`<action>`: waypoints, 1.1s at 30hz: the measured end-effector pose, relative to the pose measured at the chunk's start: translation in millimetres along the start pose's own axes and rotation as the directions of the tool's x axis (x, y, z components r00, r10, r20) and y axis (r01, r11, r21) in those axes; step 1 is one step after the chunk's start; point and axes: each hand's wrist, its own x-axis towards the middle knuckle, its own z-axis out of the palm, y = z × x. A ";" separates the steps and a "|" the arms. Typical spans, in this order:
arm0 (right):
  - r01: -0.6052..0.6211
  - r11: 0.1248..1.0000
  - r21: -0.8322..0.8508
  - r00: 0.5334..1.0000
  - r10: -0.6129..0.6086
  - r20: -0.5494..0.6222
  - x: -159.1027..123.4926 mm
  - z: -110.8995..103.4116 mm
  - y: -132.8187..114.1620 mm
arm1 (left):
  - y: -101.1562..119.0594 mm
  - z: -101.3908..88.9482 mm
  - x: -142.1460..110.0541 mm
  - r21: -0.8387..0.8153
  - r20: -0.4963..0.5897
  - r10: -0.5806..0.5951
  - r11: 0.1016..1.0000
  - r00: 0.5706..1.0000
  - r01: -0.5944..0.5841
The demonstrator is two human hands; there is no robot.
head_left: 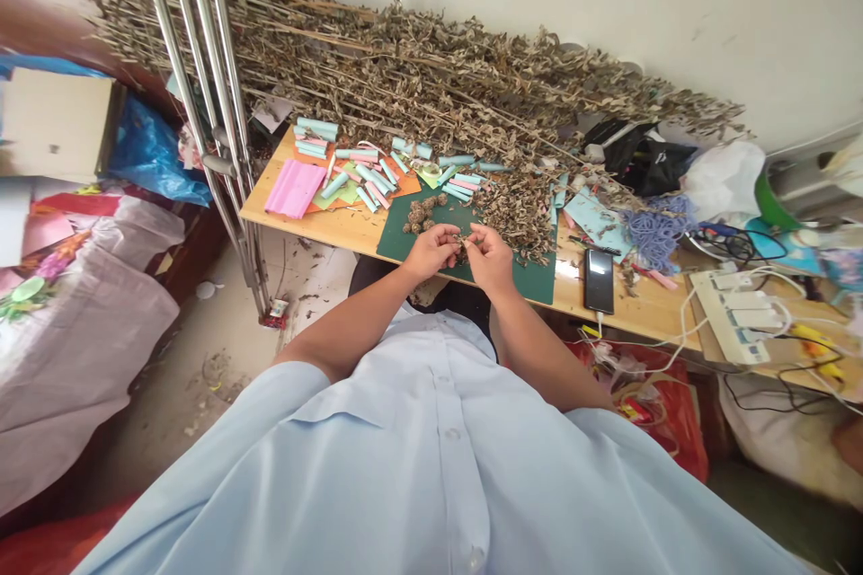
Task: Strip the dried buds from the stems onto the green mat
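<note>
My left hand [432,252] and my right hand [490,259] meet over the front edge of a dark green mat [538,281]. Both are closed, fingertips pinching a small piece of dried plant [462,244] between them; its exact shape is too small to make out. Just beyond my left hand lies a small cluster of round brown dried balls [422,213]. A heap of crumbled dried leaves [516,214] covers the mat's right side, close to my right hand.
Long dried plant stalks [404,63] fill the table's back. Paper rolls [368,171] and a pink sheet [295,188] lie left. A phone [599,280], blue yarn [657,220] and a power strip [732,314] sit right. Metal crutches [202,63] stand at the left end.
</note>
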 end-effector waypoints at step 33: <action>-0.229 0.905 0.357 0.965 0.259 -0.035 17.3 -7.5 4.2 | -9.3 -1.2 5.0 0.057 -0.030 0.064 0.996 0.997 -0.062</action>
